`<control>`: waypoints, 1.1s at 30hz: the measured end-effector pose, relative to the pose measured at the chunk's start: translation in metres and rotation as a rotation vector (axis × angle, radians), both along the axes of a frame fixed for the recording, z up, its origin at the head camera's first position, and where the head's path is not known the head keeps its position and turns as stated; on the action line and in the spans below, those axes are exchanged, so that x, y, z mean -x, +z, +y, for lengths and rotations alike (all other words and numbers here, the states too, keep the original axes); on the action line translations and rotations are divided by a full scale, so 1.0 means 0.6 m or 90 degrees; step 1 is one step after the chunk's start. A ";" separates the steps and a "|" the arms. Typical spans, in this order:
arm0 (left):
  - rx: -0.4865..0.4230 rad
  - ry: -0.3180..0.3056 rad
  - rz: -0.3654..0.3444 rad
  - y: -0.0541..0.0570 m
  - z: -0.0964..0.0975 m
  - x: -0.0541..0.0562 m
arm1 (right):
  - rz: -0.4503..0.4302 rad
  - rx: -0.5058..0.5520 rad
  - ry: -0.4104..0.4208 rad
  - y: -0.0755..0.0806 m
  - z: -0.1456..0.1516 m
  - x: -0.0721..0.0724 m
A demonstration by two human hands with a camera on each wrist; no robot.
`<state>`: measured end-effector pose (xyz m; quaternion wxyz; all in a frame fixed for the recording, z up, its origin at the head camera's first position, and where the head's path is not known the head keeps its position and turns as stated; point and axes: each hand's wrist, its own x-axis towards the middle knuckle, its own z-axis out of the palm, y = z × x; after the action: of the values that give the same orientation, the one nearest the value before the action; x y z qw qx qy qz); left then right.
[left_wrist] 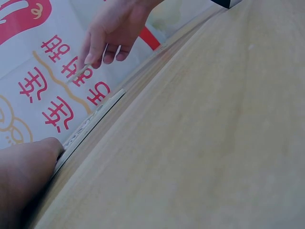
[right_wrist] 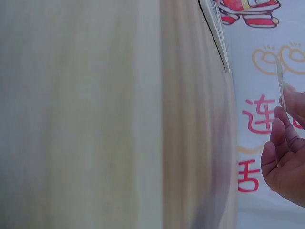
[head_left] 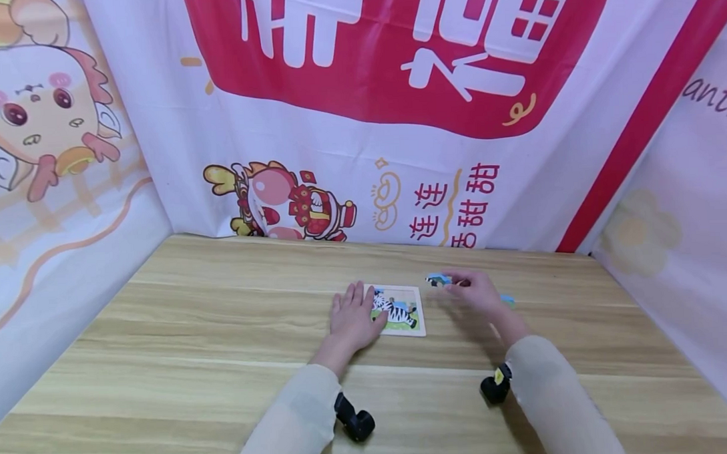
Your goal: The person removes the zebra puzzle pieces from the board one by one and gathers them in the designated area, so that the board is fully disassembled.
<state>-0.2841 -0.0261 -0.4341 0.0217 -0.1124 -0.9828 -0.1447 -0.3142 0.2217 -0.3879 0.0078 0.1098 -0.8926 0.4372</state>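
Observation:
A zebra jigsaw puzzle point(head_left: 398, 312) in a pale square frame lies on the table. Across its left side rests my left hand point(head_left: 353, 319), fingers spread, hiding part of the picture. To the right of the frame, my right hand point(head_left: 475, 291) pinches a puzzle piece point(head_left: 437, 280) with blue and dark patches, held up off the table. That thin piece point(right_wrist: 280, 83) shows edge-on in the right wrist view, between thumb and finger. In the left wrist view the right hand point(left_wrist: 112, 36) hovers beyond the puzzle's edge point(left_wrist: 93, 119).
Another blue-green piece point(head_left: 508, 300) lies on the wooden table point(head_left: 224, 365), partly behind the right wrist. A printed cloth point(head_left: 360, 140) hangs along the back edge, with more cloth at both sides. Black wrist cameras point(head_left: 355, 420) sit at both cuffs.

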 end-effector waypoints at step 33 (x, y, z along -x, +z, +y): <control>0.014 -0.002 0.016 -0.001 0.000 0.000 | -0.092 0.035 -0.040 -0.032 0.138 -0.004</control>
<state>-0.2838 -0.0263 -0.4347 0.0328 -0.1158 -0.9838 -0.1327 -0.3117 0.3043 -0.4073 -0.0400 0.0497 -0.8815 0.4678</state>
